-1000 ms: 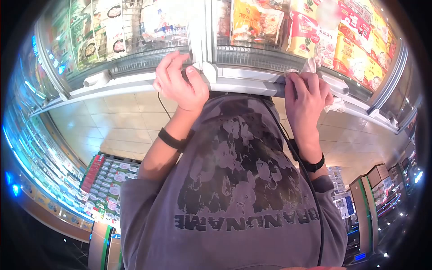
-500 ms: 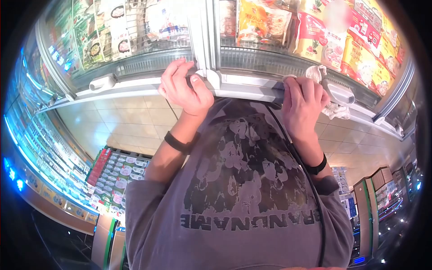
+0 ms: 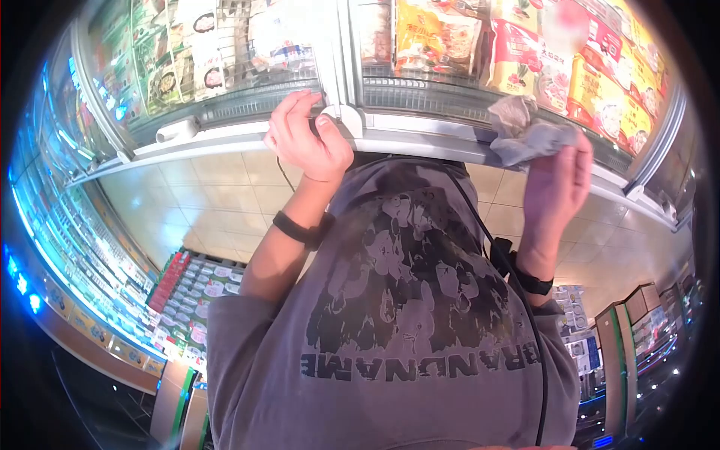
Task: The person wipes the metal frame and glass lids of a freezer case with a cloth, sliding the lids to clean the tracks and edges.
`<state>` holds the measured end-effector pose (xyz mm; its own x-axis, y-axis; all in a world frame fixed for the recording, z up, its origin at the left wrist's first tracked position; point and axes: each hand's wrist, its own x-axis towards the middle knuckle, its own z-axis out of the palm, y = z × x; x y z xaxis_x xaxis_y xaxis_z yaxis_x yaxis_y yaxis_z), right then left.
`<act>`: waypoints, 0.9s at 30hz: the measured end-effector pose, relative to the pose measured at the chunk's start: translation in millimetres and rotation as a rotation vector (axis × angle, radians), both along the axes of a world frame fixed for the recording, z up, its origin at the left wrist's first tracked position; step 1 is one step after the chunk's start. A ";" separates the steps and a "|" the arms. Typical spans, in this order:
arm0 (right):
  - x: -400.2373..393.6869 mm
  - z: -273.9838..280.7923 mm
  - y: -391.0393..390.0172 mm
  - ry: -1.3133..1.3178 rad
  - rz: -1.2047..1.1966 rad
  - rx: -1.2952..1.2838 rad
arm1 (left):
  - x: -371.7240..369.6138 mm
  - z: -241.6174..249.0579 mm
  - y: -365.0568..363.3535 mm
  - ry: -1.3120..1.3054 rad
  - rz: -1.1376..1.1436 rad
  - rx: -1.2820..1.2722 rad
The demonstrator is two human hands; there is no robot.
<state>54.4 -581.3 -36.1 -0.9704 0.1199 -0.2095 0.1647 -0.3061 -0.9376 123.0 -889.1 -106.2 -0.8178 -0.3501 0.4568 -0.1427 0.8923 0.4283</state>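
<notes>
freezer rim — left hand gripping, right hand holding cloth.

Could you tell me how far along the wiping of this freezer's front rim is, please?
Done: hard to judge; the rim shows no obvious smears. In hand: the right hand holds a grey cloth against the rim's right part, while the left hand grips the frame post. Left: probably the stretch further right.
</notes>
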 end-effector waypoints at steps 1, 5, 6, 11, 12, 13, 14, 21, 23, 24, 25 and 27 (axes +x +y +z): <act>0.1 9.8 12.2 -0.059 -0.071 -0.082 | -1.0 0.0 0.0 0.013 -0.013 0.003; 14.0 20.9 47.9 0.007 -0.175 -0.143 | 2.0 -10.0 0.0 0.044 0.025 0.063; 19.0 23.9 54.9 0.011 -0.182 -0.128 | 2.2 -8.9 0.9 0.032 0.043 0.082; 42.7 35.7 99.8 0.012 -0.434 0.013 | 0.6 -8.7 1.6 0.039 0.062 0.098; 49.0 36.6 126.1 0.069 -0.471 0.064 | 0.8 -7.4 1.6 0.048 0.057 0.100; 54.6 38.9 141.3 0.126 -0.508 0.116 | 0.9 -6.3 1.9 0.032 0.066 0.094; 50.4 55.9 127.6 0.201 -0.643 0.267 | 0.4 -5.5 2.4 0.017 0.075 0.089; 54.9 111.0 121.6 0.598 -1.143 0.514 | 1.5 -6.3 4.1 0.045 0.089 0.049; 54.9 108.9 117.4 0.594 -1.017 0.692 | 0.8 -7.4 3.4 0.036 0.105 0.084; 60.8 96.8 123.9 0.643 -0.697 0.538 | 0.2 -7.6 3.0 0.042 0.107 0.083; 66.8 77.9 126.5 0.545 -0.558 0.548 | 0.6 -7.7 2.7 0.042 0.102 0.078; 53.9 56.1 95.2 0.381 -0.242 0.717 | 0.7 -8.4 2.3 0.042 0.101 0.072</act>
<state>108.3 -486.1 20.0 -0.8897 0.3130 0.3324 -0.1950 0.3978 -0.8965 123.7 -886.8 -114.6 -0.7577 -0.4624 0.4604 -0.2107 0.8412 0.4980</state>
